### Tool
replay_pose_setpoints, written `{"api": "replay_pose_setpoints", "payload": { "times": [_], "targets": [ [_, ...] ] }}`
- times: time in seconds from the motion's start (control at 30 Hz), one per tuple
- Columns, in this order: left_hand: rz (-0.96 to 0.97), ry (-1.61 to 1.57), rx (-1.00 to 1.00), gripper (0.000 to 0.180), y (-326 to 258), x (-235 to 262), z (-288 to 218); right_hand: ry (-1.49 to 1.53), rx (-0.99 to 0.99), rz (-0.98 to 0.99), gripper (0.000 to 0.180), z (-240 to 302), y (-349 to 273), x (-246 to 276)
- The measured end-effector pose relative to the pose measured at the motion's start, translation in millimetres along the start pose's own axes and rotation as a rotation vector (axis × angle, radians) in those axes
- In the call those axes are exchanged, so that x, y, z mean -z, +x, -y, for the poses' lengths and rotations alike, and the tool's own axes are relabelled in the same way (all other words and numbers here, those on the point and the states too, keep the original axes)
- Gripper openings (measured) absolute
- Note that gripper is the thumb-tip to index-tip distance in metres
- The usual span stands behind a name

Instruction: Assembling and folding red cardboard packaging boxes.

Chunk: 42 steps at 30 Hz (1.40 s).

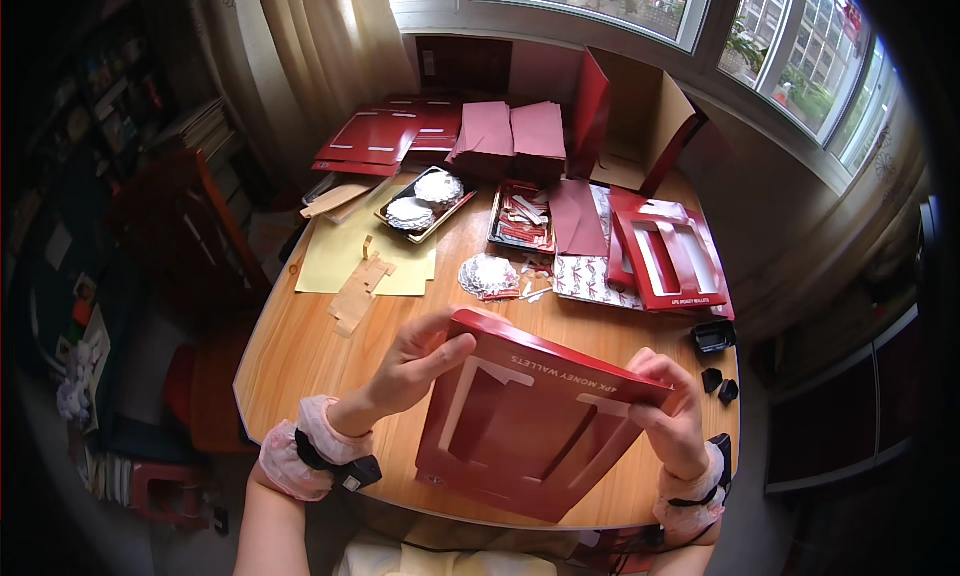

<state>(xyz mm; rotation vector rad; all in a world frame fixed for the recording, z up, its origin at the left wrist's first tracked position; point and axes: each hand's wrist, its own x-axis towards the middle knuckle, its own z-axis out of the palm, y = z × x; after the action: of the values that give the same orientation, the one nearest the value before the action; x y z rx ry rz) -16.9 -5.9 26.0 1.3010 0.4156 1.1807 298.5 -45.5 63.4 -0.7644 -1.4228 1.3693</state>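
Observation:
A glossy red flat box (530, 416) with two long window cut-outs is held up over the near edge of the table, tilted, its printed edge away from me. My left hand (415, 366) grips its far left corner, thumb on the face and fingers behind. On the far right corner my right hand (668, 411) is closed the same way. Pale strips show at the windows' ends. Beyond the box lie a pile of white round scalloped paper pieces (488, 275) and paper scraps (537, 284).
At the back are stacked red boxes (375, 141), pink card stacks (538, 129) and an open cardboard carton (630, 116). Trays hold silvery rounds (411, 213) and red-and-white strips (522, 216). Windowed red boxes (672, 256) lie right, above a small black tray (713, 336). Tan paper (358, 294) lies left.

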Motion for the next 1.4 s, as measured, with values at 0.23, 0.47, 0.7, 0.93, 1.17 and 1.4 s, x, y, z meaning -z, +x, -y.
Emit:
{"api": "replay_pose_setpoints", "payload": {
  "times": [0.23, 0.47, 0.7, 0.93, 1.17, 1.4],
  "targets": [
    [0.031, 0.030, 0.153, 0.028, 4.4, -8.4, 6.2, 0.294, -0.151, -0.096, 0.019, -1.0, 4.1, -4.1],
    [-0.011, 0.029, 0.201, 0.031, 7.3, -3.2, 14.1, 0.129, -0.028, -0.193, 0.018, -14.0, 3.3, 5.2],
    [-0.040, 0.078, 0.174, 0.030, 5.9, 2.5, 18.0, -0.159, 0.062, -0.387, 0.031, -15.0, 2.6, -5.9],
    [0.001, 0.294, 0.079, 0.031, 3.9, 5.4, 22.4, -0.062, 0.046, -0.399, 0.027, -28.4, -1.4, 3.0],
    [-0.016, 0.345, 0.033, 0.029, 0.2, 8.7, 26.4, 0.003, 0.024, -0.455, 0.028, -34.7, -3.9, 3.3],
    [-0.097, 0.359, -0.044, 0.026, -1.3, 6.9, 35.2, 0.032, 0.081, -0.457, 0.024, -41.5, -4.4, 1.1]
  ]
}}
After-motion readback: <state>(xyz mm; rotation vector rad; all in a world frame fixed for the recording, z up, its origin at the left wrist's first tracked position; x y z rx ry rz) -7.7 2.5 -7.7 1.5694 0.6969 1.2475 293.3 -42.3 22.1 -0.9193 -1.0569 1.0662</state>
